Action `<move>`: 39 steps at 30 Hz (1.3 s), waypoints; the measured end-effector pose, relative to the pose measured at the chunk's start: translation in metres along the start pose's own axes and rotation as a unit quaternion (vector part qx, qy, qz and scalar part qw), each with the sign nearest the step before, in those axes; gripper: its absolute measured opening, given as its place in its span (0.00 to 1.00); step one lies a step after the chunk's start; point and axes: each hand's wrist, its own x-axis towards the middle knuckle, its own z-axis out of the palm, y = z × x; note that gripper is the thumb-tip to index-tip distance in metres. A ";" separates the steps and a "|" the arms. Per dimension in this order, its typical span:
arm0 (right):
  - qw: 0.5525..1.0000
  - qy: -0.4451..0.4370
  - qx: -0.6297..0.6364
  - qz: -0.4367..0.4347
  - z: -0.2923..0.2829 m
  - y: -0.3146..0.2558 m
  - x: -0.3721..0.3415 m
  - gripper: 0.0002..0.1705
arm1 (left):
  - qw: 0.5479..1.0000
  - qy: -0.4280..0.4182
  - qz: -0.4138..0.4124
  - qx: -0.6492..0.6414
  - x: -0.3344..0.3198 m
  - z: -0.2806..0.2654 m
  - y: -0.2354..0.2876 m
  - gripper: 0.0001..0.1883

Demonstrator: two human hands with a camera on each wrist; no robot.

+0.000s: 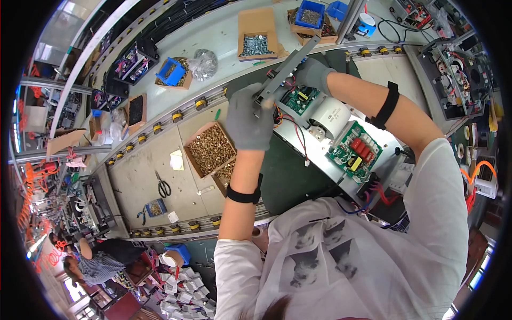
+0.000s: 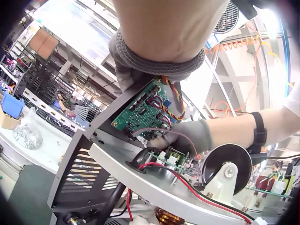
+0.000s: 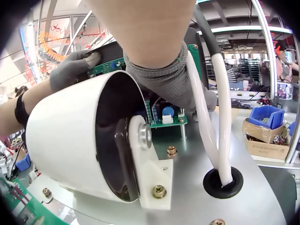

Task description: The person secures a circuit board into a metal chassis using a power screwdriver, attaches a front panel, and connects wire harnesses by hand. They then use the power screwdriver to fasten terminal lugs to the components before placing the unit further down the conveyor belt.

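Both hands wear grey gloves. My left hand grips the near end of a dark grey metal panel, which stands up along the chassis edge. A green circuit board with coloured wires is fixed to the panel's inner face. My right hand reaches in at the panel's inner side, its fingers low between that board and a smaller board on the metal chassis; I cannot tell whether they pinch anything. Behind the right hand lies a big white capacitor.
Another board with red parts sits on the chassis. Left of it stand boxes of brass fasteners, scissors and pliers. Across the rollers are a box of screws and blue bins. A person works at lower left.
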 end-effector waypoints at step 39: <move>0.983 0.012 0.069 -0.168 0.005 -0.037 -0.079 0.17 | 0.990 -0.028 -0.109 -0.085 -0.070 0.056 -0.068 0.07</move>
